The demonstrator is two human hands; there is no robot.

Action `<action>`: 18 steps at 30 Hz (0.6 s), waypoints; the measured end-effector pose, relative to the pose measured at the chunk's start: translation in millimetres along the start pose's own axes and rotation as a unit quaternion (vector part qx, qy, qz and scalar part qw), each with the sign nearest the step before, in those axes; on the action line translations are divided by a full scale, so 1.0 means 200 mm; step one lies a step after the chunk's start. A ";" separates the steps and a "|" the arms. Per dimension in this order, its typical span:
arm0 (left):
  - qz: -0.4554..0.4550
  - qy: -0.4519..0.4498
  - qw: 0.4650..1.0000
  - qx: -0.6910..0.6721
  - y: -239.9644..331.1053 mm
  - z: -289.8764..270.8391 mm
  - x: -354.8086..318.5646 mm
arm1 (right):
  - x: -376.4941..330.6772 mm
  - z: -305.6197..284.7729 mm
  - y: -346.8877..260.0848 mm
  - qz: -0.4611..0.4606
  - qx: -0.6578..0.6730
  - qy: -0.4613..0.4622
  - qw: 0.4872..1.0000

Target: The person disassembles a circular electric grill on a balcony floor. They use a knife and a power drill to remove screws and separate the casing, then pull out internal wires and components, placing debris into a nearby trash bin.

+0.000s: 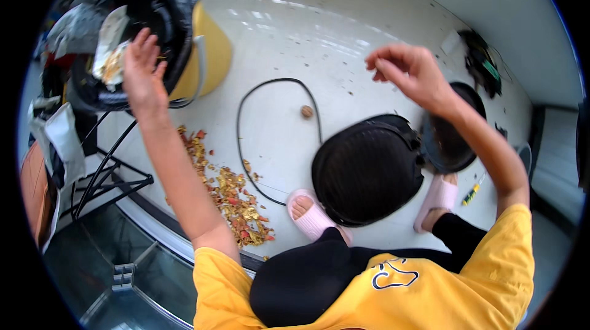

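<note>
My left hand [145,75] is over a yellow bucket [212,53] lined with a black plastic bag [178,4], its fingers stretched and nothing seen in them. Inside the bag, beside that hand, lies a whitish crumpled piece [109,41] with orange-brown bits on it. My right hand [409,71] hangs over the floor at right, fingers loosely bent, with nothing visible in them. Below it, a black hinged two-part appliance [369,170], like an electric griddle, lies between my feet. Its round second half [452,133] is partly hidden by my right forearm.
A black cord [239,115] loops over the white floor [276,35]. A small brown ball, like a walnut [306,111], lies near it. Red and yellow dry flakes [236,204] are heaped left of my foot. Nearby are a yellow-green handled tool [471,194] and a glass-topped table [80,262].
</note>
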State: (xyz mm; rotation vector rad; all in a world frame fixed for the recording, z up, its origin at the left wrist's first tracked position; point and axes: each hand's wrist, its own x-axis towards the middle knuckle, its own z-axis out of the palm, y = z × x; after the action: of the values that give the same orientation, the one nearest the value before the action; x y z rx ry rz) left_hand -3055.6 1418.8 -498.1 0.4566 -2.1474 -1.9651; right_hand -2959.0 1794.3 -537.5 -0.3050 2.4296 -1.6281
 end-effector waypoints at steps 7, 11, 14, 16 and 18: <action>-0.060 -0.367 0.928 -0.017 0.21 0.53 -0.50 | -0.48 -0.61 0.09 0.259 -0.089 0.009 0.962; -0.131 -0.474 0.870 0.035 0.17 0.74 -0.69 | -0.70 -0.75 0.25 0.306 0.106 0.146 0.935; -0.118 -0.496 0.856 0.086 0.20 1.07 -0.96 | -0.73 -0.80 0.44 0.284 0.349 0.322 0.833; -0.076 -0.514 0.850 0.084 0.13 1.32 -1.12 | -0.68 -0.82 0.58 0.277 0.500 0.366 0.735; -0.007 -0.530 0.842 0.098 0.10 1.49 -1.29 | -0.53 -0.78 0.66 0.252 0.667 0.353 0.606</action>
State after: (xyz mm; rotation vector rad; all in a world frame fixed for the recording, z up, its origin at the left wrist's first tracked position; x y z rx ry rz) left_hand -2920.2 1789.7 -492.4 -0.8310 -2.9151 -2.2889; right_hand -2907.9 2011.4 -595.1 1.2920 0.6123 -2.8457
